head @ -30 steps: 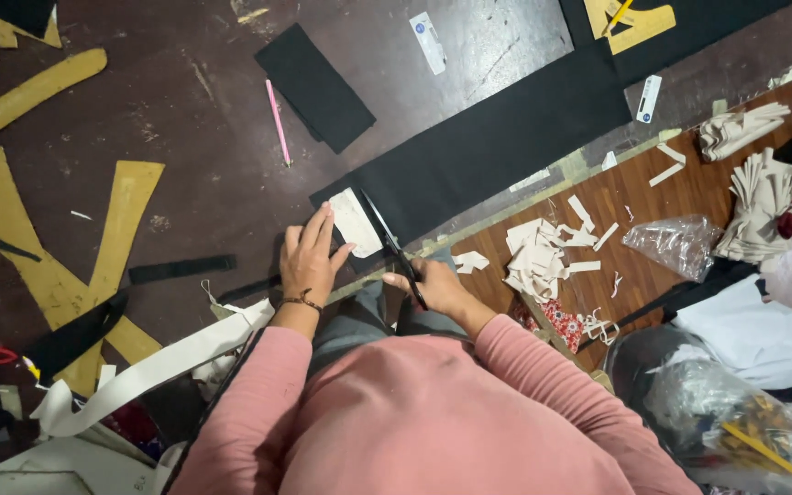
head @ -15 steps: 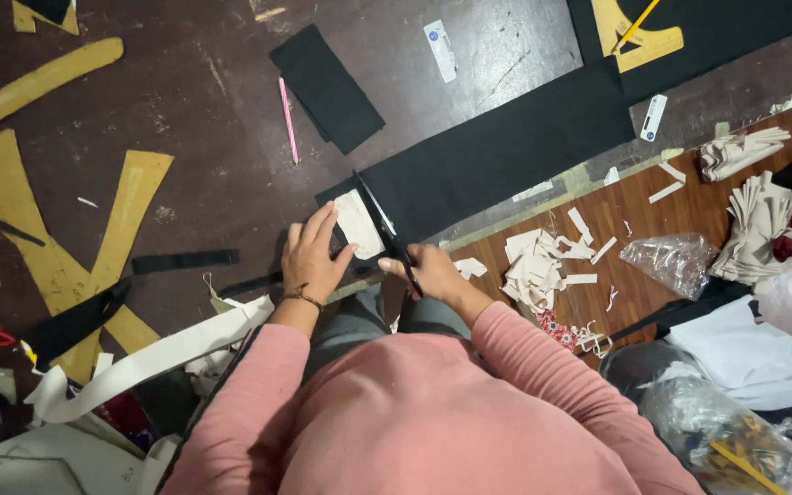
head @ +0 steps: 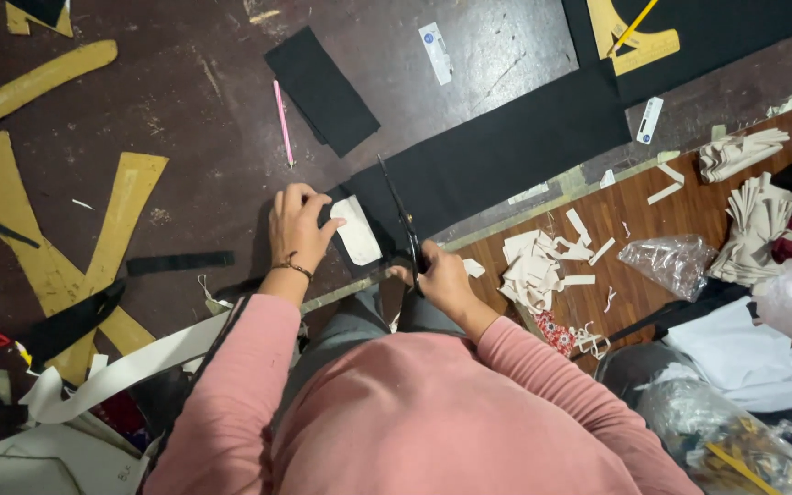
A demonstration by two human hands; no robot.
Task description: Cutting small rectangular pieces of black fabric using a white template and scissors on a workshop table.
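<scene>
2 hands, the left hand (head: 297, 225) and right hand (head: 442, 275), are working with 1 pair of scissors (head: 400, 220); 1 pink pencil (head: 281, 119), 1 yellow ruler (head: 639, 41) and 2 white tags (head: 435, 52) (head: 649, 120) are lying around.

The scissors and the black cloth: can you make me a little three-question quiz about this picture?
1. True or false: the right hand holds the scissors with the blades pointing away from the person.
2. What does the left hand press on? A) the pale pattern piece on the black cloth B) the pink pencil C) the clear plastic bag
3. Fill in: the yellow curved ruler lies at the top ____ of the view.

Key: 1 true; 2 A; 3 right.
</scene>
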